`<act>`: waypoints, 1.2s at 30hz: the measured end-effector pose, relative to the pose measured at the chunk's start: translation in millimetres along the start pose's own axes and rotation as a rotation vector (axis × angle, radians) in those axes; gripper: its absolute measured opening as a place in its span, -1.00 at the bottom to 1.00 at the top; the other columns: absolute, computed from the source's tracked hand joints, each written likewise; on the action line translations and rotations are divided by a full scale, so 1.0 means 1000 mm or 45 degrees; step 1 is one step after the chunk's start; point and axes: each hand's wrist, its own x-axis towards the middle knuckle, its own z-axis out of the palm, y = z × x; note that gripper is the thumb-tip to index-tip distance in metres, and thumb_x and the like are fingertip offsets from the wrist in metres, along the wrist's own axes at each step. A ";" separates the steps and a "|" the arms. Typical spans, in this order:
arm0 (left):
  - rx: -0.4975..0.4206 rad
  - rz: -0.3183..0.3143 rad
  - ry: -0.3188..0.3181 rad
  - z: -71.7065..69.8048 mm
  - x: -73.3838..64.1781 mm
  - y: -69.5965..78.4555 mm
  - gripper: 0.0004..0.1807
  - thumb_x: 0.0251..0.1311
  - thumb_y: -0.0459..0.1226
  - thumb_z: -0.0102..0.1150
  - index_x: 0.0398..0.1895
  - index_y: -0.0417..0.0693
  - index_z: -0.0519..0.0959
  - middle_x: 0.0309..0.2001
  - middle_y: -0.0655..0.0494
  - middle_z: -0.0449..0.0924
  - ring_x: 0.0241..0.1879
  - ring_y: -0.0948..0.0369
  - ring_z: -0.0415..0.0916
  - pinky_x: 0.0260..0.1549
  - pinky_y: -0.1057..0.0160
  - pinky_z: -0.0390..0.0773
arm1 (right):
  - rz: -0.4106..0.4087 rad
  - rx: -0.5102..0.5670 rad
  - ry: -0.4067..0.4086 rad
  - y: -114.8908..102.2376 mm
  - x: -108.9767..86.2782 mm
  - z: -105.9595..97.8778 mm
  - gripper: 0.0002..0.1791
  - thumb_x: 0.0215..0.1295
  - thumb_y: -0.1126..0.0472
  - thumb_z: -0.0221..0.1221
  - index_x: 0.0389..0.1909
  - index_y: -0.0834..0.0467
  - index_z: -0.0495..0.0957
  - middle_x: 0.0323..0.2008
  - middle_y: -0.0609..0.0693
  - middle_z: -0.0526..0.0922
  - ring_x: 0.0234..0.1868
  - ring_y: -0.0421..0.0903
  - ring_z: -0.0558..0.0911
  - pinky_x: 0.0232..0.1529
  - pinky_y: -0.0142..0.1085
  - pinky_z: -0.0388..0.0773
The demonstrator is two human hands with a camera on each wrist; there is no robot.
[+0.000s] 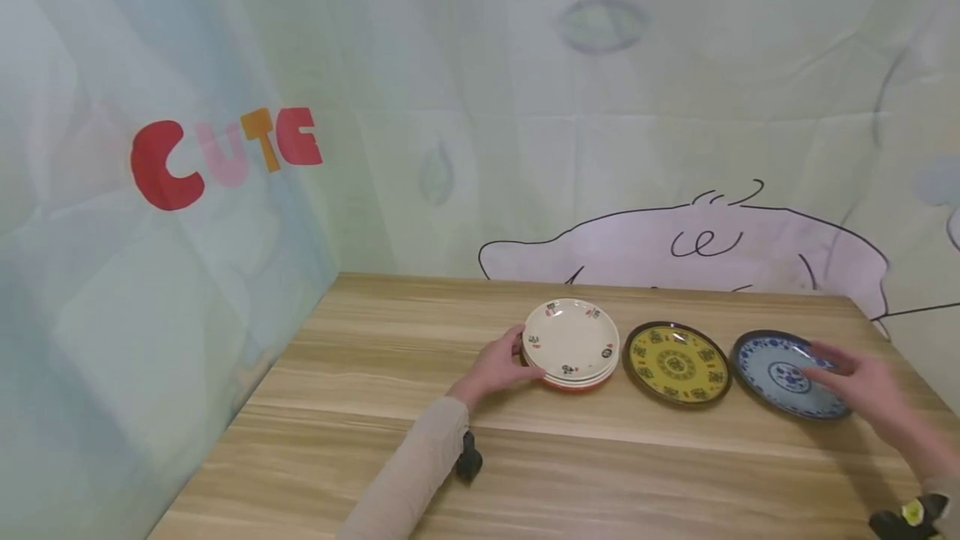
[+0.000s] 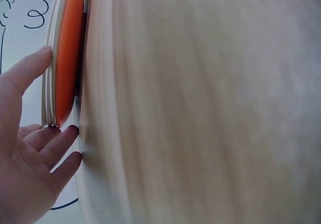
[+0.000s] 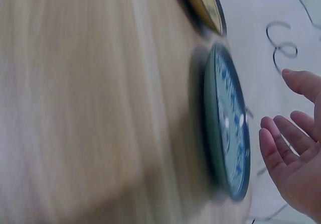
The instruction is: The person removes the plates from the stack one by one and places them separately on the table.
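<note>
A stack of white plates (image 1: 572,338) with small printed marks stands on the table. The left wrist view shows an orange plate (image 2: 70,53) at the bottom of it. My left hand (image 1: 498,365) is at the stack's left edge. Its thumb touches the rim, and its loosely extended fingers lie against the side. A blue-and-white patterned plate with a dark rim (image 1: 789,375) is on the right. Over that plate's right side hovers my right hand (image 1: 862,386), apart from it, with thumb and fingers spread and nothing held.
Between the stack and the blue plate lies a yellow patterned plate with a dark rim (image 1: 678,363). All of them are on a wood-grain table (image 1: 360,407). A printed cloth backdrop (image 1: 420,107) hangs behind the table's far edge and along its left side.
</note>
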 end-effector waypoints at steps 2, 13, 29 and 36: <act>0.012 0.000 0.002 0.000 0.000 0.000 -0.01 -0.11 -0.03 0.36 0.35 -0.19 0.07 0.21 -0.10 0.34 0.16 0.08 0.34 0.21 0.14 0.25 | -0.046 0.050 -0.082 -0.019 -0.001 0.002 -0.17 0.16 -0.14 0.13 0.31 0.27 0.12 0.10 0.09 0.48 -0.06 -0.08 0.53 -0.24 -0.10 0.54; 0.025 0.005 -0.002 -0.001 0.000 -0.001 -0.02 -0.10 -0.03 0.35 0.35 -0.19 0.07 0.20 -0.11 0.34 0.16 0.09 0.34 0.21 0.15 0.26 | -0.154 0.067 -0.203 -0.099 -0.004 0.024 -0.23 0.25 -0.03 0.08 0.28 0.41 0.08 0.13 0.42 0.32 0.04 0.32 0.40 -0.17 0.01 0.52; 0.034 0.024 0.006 0.001 0.002 -0.003 -0.01 -0.11 -0.01 0.35 0.35 -0.20 0.08 0.20 -0.10 0.34 0.15 0.10 0.35 0.20 0.15 0.27 | -0.228 0.147 -0.329 -0.150 0.014 0.074 -0.21 0.17 -0.03 0.16 0.28 0.34 0.12 0.11 0.37 0.37 0.04 0.27 0.44 -0.07 0.00 0.51; 0.027 0.028 0.002 -0.001 -0.001 -0.002 -0.01 -0.11 -0.02 0.35 0.35 -0.20 0.07 0.21 -0.10 0.34 0.15 0.10 0.35 0.20 0.16 0.26 | -0.281 0.209 -0.383 -0.163 0.019 0.095 -0.20 0.10 0.02 0.24 0.25 0.36 0.17 0.05 0.35 0.43 -0.06 0.15 0.51 -0.12 -0.11 0.55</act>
